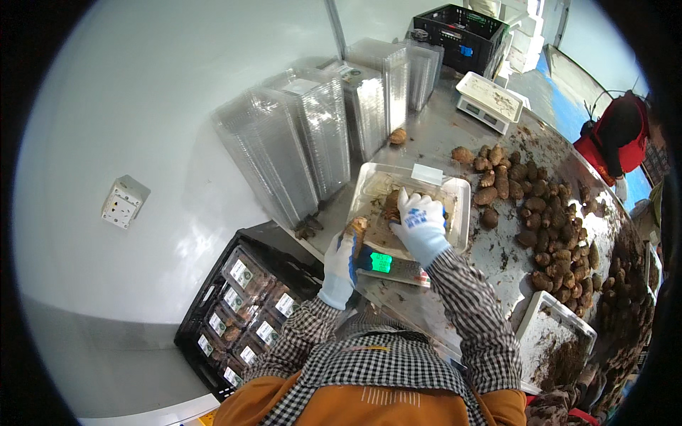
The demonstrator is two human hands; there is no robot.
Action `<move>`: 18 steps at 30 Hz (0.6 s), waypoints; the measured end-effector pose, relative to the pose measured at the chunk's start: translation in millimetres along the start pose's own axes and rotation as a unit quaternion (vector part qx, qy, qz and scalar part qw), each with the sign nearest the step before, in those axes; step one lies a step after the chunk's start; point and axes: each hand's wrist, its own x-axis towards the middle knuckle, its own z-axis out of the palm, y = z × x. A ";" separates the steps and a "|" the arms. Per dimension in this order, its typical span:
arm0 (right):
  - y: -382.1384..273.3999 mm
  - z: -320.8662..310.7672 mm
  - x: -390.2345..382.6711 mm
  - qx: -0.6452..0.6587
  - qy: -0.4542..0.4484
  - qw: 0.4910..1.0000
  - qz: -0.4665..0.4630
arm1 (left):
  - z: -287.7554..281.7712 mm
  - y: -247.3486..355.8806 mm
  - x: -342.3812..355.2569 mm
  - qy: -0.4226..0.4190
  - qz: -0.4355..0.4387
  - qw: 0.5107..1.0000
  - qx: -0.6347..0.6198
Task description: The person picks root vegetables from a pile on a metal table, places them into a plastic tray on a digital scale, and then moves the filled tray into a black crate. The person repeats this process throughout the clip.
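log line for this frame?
left hand: holds brown tuber | right hand: in clear tray on scale | loose tubers on table

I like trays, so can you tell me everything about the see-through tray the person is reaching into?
The clear tray looks like thin plastic, a shallow rectangle with rounded corners. It sits flat on a scale with a glowing green display, on the dirty metal table. A few brown roots lie inside. The right hand, in a white and blue glove, reaches into it over the roots. The left hand holds another root beside its near corner.
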 end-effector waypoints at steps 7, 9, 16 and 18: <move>-23.7 19.0 45.0 0.057 -0.021 0.998 0.031 | 3.5 42.7 -12.3 0.006 0.021 0.999 0.039; 0.4 17.0 31.3 0.210 0.053 0.975 0.038 | 8.6 43.6 -8.9 -0.019 0.063 0.993 0.100; 80.8 46.4 -47.8 0.849 0.194 0.485 0.077 | 66.6 44.8 30.1 -0.103 0.366 0.775 0.506; 100.2 80.8 -72.6 0.850 0.252 0.454 0.093 | 79.4 34.1 43.5 -0.081 0.390 0.670 0.627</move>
